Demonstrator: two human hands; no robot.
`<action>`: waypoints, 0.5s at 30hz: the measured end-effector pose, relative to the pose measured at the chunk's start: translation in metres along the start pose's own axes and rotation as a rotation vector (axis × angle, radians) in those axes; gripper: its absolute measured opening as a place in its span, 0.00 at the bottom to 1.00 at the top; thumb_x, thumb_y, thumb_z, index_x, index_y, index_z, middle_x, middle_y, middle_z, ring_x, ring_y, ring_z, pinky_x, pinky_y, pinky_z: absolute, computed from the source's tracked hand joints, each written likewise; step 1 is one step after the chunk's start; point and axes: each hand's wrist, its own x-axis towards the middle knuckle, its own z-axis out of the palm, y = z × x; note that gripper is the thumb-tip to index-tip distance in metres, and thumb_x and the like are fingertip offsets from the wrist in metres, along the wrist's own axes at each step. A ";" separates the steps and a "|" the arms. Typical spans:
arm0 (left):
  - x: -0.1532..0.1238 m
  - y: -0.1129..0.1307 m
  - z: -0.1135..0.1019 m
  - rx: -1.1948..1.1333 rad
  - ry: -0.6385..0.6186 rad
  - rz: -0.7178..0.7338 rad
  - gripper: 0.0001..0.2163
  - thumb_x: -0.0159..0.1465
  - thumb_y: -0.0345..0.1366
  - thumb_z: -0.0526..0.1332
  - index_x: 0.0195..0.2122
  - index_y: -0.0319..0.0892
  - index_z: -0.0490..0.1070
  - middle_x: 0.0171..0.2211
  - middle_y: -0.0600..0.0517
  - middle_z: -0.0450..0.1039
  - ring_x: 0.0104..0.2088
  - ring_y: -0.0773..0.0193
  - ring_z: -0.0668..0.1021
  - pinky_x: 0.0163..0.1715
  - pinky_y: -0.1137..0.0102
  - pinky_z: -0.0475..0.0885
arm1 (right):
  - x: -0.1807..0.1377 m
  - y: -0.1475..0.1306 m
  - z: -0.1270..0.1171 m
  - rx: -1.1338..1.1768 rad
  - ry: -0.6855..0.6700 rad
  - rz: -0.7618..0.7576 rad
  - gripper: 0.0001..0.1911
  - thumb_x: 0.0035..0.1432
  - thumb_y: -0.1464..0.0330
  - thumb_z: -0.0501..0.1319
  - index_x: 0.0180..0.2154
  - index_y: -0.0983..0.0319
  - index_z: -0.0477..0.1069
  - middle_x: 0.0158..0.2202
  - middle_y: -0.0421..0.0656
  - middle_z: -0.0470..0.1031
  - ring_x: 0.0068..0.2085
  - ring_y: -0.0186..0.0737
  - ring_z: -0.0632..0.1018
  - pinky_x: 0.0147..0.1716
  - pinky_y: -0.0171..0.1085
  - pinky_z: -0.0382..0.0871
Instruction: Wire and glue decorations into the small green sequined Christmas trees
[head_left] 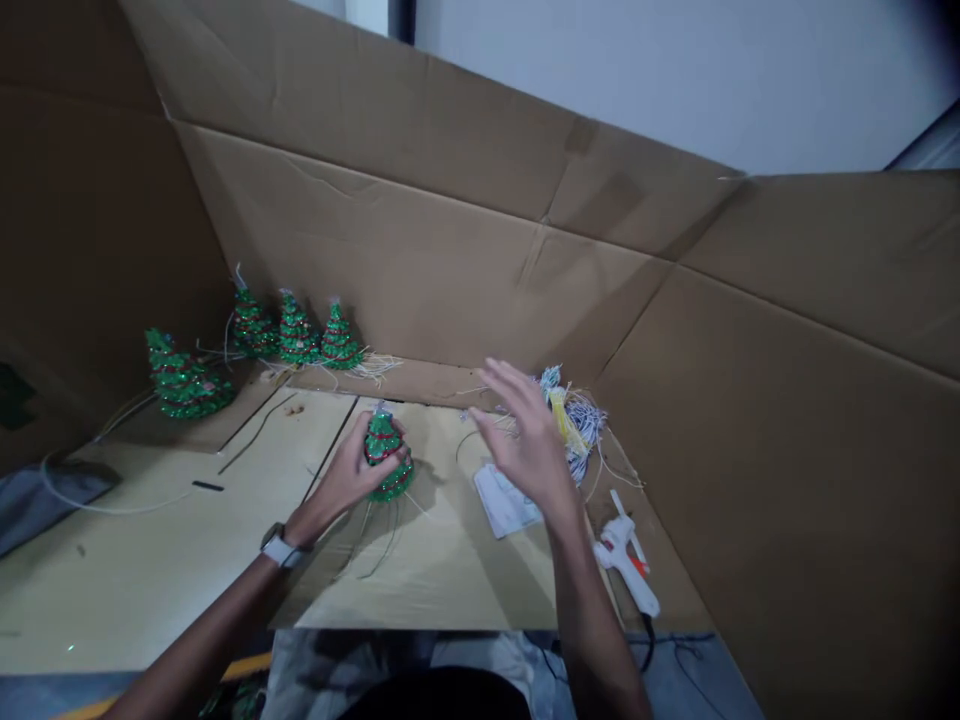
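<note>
My left hand point(360, 458) is wrapped round a small green tinsel Christmas tree point(388, 478) with red bands, held upright over the table. Thin wires trail from under its base. To the right, my right hand point(525, 435) is raised with fingers stretched out and nothing in it. Beyond it lies a bundle of white and yellow strings point(581, 425), partly hidden by that hand. A folded white paper point(502, 502) sits on the table below the right hand.
Several similar trees point(298, 330) stand along the back left, with one larger-looking tree point(187, 380) nearer. A white glue gun point(626, 565) lies at the right, its cord hanging over the front edge. Tall cardboard walls point(420, 270) enclose the table point(150, 570).
</note>
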 end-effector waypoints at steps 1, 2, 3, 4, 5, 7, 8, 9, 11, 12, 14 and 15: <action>0.003 -0.009 0.000 0.011 -0.008 0.009 0.19 0.68 0.47 0.71 0.55 0.45 0.71 0.52 0.46 0.80 0.48 0.53 0.85 0.52 0.59 0.82 | 0.000 -0.004 0.010 -0.040 -0.057 -0.040 0.25 0.76 0.66 0.63 0.71 0.54 0.70 0.74 0.46 0.71 0.76 0.48 0.69 0.76 0.61 0.66; 0.005 -0.015 0.001 0.022 -0.015 0.017 0.20 0.68 0.47 0.71 0.56 0.45 0.71 0.52 0.46 0.80 0.49 0.53 0.85 0.53 0.59 0.82 | -0.001 -0.007 0.018 -0.075 -0.105 -0.070 0.25 0.77 0.67 0.61 0.72 0.55 0.69 0.76 0.47 0.69 0.78 0.48 0.66 0.76 0.60 0.66; 0.007 -0.020 0.000 0.031 -0.019 0.024 0.20 0.68 0.47 0.71 0.56 0.45 0.71 0.53 0.46 0.80 0.50 0.52 0.85 0.55 0.58 0.81 | -0.001 -0.009 0.024 -0.109 -0.146 -0.095 0.25 0.78 0.68 0.59 0.72 0.56 0.69 0.77 0.47 0.67 0.79 0.49 0.64 0.75 0.59 0.67; 0.008 -0.023 0.000 0.042 -0.020 0.030 0.21 0.68 0.47 0.70 0.57 0.45 0.71 0.54 0.45 0.80 0.51 0.52 0.85 0.56 0.58 0.81 | -0.002 -0.011 0.029 -0.141 -0.181 -0.116 0.25 0.78 0.69 0.58 0.72 0.57 0.69 0.78 0.48 0.65 0.80 0.49 0.63 0.75 0.58 0.68; 0.009 -0.026 0.000 0.053 -0.019 0.035 0.21 0.69 0.47 0.70 0.58 0.45 0.71 0.55 0.45 0.80 0.52 0.51 0.85 0.57 0.58 0.80 | -0.002 -0.013 0.032 -0.172 -0.210 -0.137 0.25 0.78 0.69 0.57 0.72 0.59 0.69 0.78 0.48 0.65 0.80 0.50 0.62 0.75 0.57 0.69; 0.010 -0.031 -0.002 0.073 -0.010 0.038 0.22 0.70 0.48 0.69 0.60 0.45 0.71 0.56 0.44 0.79 0.53 0.51 0.84 0.58 0.57 0.79 | -0.001 -0.016 0.037 -0.229 -0.261 -0.180 0.24 0.79 0.70 0.56 0.72 0.60 0.69 0.78 0.49 0.64 0.81 0.51 0.60 0.74 0.57 0.70; 0.011 -0.033 -0.002 0.084 -0.002 0.037 0.22 0.70 0.48 0.69 0.60 0.45 0.71 0.56 0.45 0.79 0.53 0.51 0.84 0.58 0.57 0.79 | 0.000 -0.017 0.039 -0.255 -0.282 -0.203 0.24 0.79 0.69 0.56 0.72 0.61 0.68 0.78 0.50 0.64 0.81 0.52 0.59 0.74 0.57 0.70; 0.011 -0.036 -0.003 0.097 0.007 0.035 0.22 0.70 0.48 0.69 0.60 0.45 0.71 0.56 0.45 0.79 0.54 0.51 0.84 0.59 0.57 0.78 | 0.001 -0.018 0.040 -0.277 -0.297 -0.227 0.24 0.79 0.69 0.56 0.71 0.61 0.68 0.78 0.51 0.64 0.81 0.53 0.59 0.74 0.58 0.70; 0.011 -0.040 -0.004 0.121 0.021 0.030 0.21 0.70 0.47 0.70 0.59 0.46 0.71 0.55 0.46 0.79 0.54 0.50 0.83 0.60 0.56 0.77 | 0.004 -0.019 0.043 -0.311 -0.313 -0.275 0.24 0.78 0.70 0.56 0.71 0.61 0.68 0.78 0.51 0.63 0.81 0.54 0.58 0.74 0.59 0.70; 0.011 -0.042 -0.005 0.130 0.024 0.027 0.20 0.70 0.47 0.69 0.58 0.46 0.72 0.54 0.47 0.79 0.54 0.50 0.83 0.60 0.57 0.77 | 0.006 -0.018 0.045 -0.322 -0.316 -0.301 0.24 0.78 0.71 0.57 0.71 0.62 0.69 0.78 0.52 0.63 0.81 0.55 0.58 0.74 0.59 0.69; 0.012 -0.046 -0.005 0.139 0.029 0.026 0.21 0.70 0.47 0.69 0.59 0.46 0.71 0.56 0.46 0.79 0.55 0.50 0.82 0.60 0.57 0.77 | 0.009 -0.017 0.048 -0.338 -0.329 -0.355 0.24 0.77 0.72 0.58 0.70 0.62 0.69 0.78 0.52 0.63 0.81 0.56 0.58 0.75 0.59 0.68; 0.012 -0.047 -0.005 0.142 0.032 0.028 0.22 0.70 0.47 0.69 0.61 0.45 0.71 0.57 0.46 0.78 0.56 0.49 0.82 0.60 0.57 0.77 | 0.011 -0.017 0.050 -0.345 -0.336 -0.384 0.25 0.77 0.72 0.58 0.71 0.63 0.69 0.78 0.53 0.64 0.81 0.57 0.58 0.75 0.59 0.68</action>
